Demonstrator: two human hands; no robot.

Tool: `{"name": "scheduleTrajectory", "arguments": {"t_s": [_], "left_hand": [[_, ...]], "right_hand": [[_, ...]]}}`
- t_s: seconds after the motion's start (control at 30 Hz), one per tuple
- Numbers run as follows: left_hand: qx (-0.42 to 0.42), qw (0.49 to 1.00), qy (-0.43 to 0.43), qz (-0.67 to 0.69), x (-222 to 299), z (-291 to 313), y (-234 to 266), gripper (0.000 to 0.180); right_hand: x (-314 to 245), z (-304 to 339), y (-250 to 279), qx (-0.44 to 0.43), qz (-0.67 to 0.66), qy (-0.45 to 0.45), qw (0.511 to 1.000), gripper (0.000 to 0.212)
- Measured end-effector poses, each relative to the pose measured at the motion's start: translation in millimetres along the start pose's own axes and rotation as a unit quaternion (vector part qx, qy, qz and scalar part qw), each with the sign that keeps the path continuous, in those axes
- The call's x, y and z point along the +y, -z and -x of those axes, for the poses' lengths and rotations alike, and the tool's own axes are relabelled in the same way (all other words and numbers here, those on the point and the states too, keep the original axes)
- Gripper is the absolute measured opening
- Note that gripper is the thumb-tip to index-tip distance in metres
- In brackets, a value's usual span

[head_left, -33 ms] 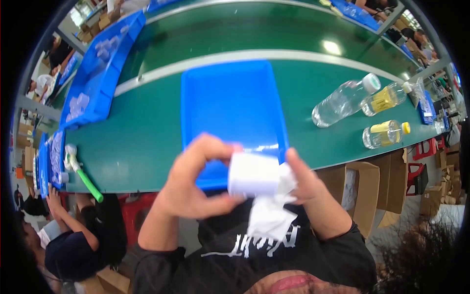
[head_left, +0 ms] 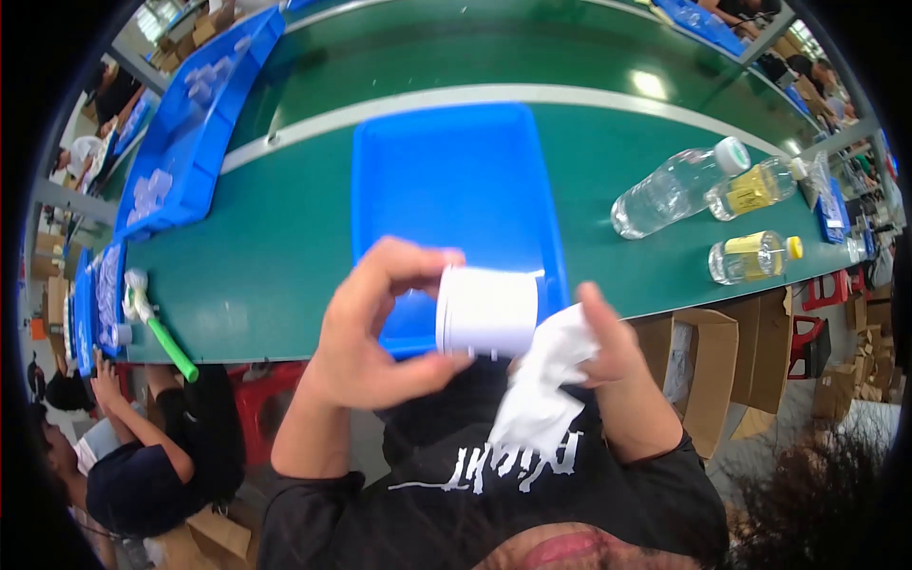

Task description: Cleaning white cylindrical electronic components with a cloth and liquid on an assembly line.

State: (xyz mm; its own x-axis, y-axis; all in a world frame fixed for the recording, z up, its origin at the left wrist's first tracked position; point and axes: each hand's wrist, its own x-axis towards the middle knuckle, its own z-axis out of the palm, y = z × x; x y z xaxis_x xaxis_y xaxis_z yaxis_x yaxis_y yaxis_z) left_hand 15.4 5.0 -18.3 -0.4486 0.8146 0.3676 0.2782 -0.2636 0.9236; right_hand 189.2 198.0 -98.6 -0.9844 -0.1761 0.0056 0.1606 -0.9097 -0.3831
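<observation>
My left hand (head_left: 375, 332) is closed round one end of a white cylinder (head_left: 489, 311), with the thumb below and the fingers above. A ring line runs round the cylinder near that end. In my right hand (head_left: 608, 347) a crumpled white tissue (head_left: 541, 389) is pinched, its loose end hanging down in front of my black shirt. The tissue is beside the cylinder's right end, and whether they touch I cannot tell. Both hands are raised over the near end of a blue tray (head_left: 451, 190) on the green table.
Clear bottles (head_left: 679, 190) lie on the table (head_left: 256, 275) at the right, some with yellow labels. A green-handled tool (head_left: 171, 348) lies at the left edge. Farther left, a long blue bin (head_left: 185, 157) holds translucent pieces. A seated person (head_left: 142, 465) is at the left; cardboard boxes (head_left: 708, 370) stand at lower right.
The cylinder has shifted slightly up and left in my left hand. My right hand's tissue has come away from covering its right end, leaving more of that end in sight.
</observation>
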Motion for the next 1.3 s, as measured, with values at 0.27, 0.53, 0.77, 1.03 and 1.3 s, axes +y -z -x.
{"name": "scheduleTrajectory", "arguments": {"t_s": [0.27, 0.53, 0.77, 1.03, 1.3], "left_hand": [[0.101, 0.983, 0.097, 0.121, -18, -6, -32, 0.059], [0.145, 0.972, 0.107, 0.150, -16, -7, -37, 0.056], [0.118, 0.992, 0.035, 0.011, -18, -6, -36, 0.056], [0.066, 0.970, -0.088, -0.217, -23, -8, -24, 0.065], [0.067, 0.957, 0.131, 0.249, -6, -4, -28, 0.063]], "right_hand": [[-38, -39, -66, 0.270, 0.639, 0.319, 0.646, 0.039], [-24, -38, -75, 0.187, 0.696, 0.236, 0.652, 0.060], [-15, -40, -61, 0.148, 0.703, 0.321, 0.617, 0.037], [-18, -40, -62, 0.233, 0.503, 0.236, 0.798, 0.028], [-13, -36, -60, 0.119, 0.747, 0.413, 0.508, 0.020]]}}
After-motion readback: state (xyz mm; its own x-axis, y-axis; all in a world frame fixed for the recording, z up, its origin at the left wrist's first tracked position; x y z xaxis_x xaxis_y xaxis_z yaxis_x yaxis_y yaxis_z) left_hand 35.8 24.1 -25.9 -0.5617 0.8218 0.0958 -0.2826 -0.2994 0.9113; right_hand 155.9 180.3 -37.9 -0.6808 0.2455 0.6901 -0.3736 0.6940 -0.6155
